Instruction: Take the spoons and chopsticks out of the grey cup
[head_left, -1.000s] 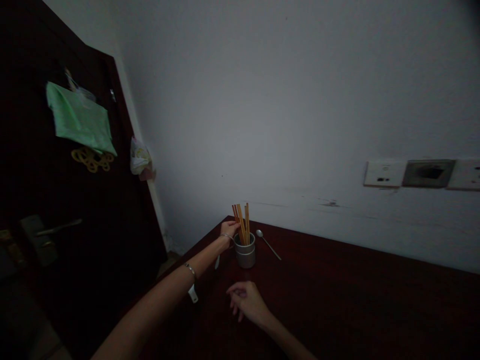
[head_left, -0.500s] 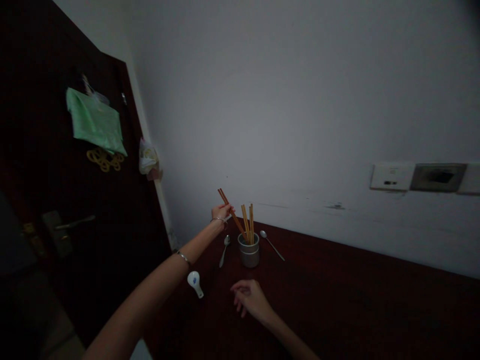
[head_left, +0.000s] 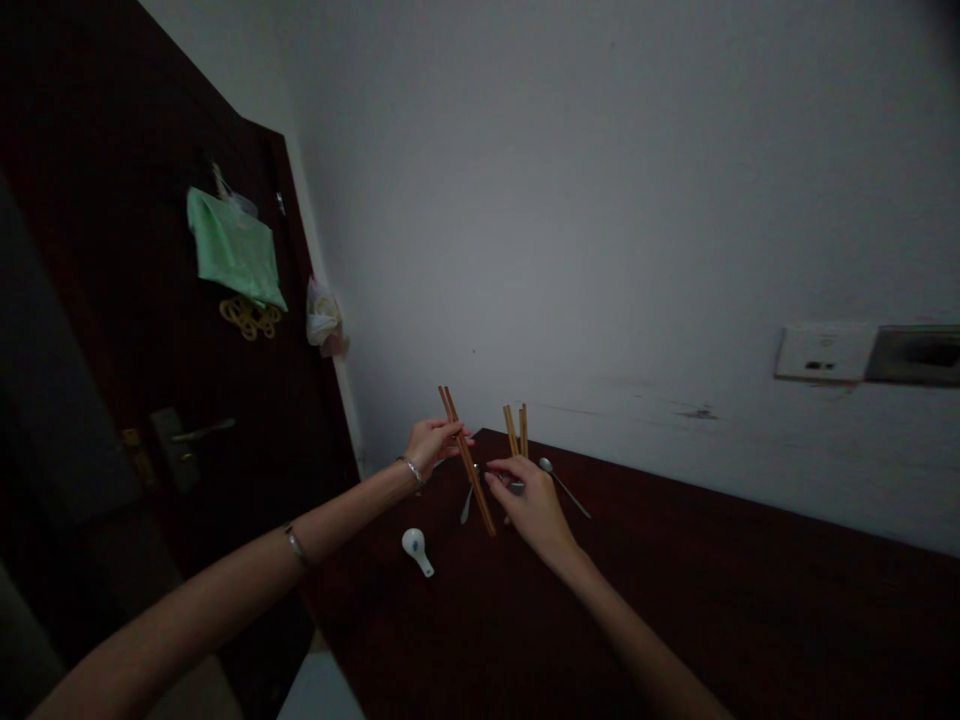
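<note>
My left hand (head_left: 435, 443) grips a pair of reddish-brown chopsticks (head_left: 469, 465), tilted with their lower ends toward me and clear of the holder. My right hand (head_left: 531, 500) is raised beside them, thumb and fingers apart, with nothing visible between them. It hides most of the grey metal holder, from which several lighter chopsticks (head_left: 517, 432) stick up. A metal spoon (head_left: 467, 503) lies partly behind the held pair. To the right of the holder rests a long-handled metal spoon (head_left: 566, 488). Nearer me on the left is a white ceramic spoon (head_left: 417, 551).
The dark red table (head_left: 675, 580) meets a pale wall (head_left: 600, 200) at the back. At left stands a dark door (head_left: 135, 330) with a handle and a hanging green cloth (head_left: 236, 245). Wall sockets (head_left: 825, 354) are at the right.
My left hand has drawn the reddish-brown chopsticks out of the holder and toward me. My right hand has risen from the tabletop to in front of the holder. The view has shifted slightly left.
</note>
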